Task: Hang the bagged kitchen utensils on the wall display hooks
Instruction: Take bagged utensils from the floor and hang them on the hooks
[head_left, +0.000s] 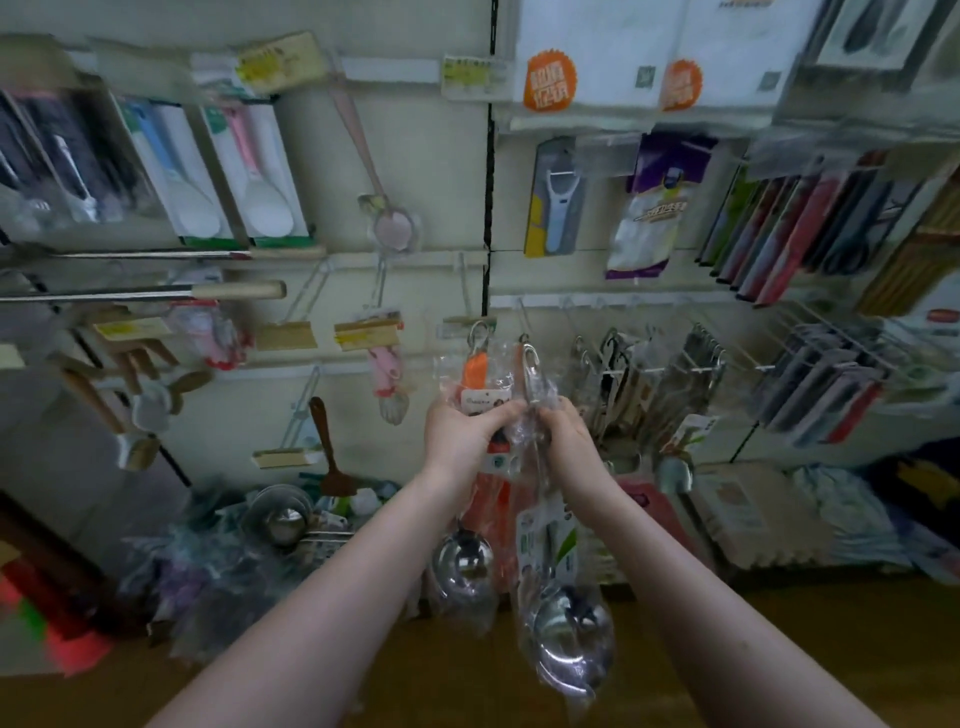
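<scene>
While the left hand (467, 434) grips an orange-handled bagged ladle (475, 371) and the right hand (566, 439) pinches a steel bagged ladle (563, 623), both ladles hang vertically with loops uppermost, just below the wire wall hooks (521, 312).

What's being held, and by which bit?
The left grip holds the orange-handled bagged ladle by its upper handle; the right grip holds the steel bagged ladle by its upper handle too.

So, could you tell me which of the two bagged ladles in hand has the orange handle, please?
The left ladle, held by the left hand; the right hand holds the steel-handled ladle, which carries a green label.
</scene>
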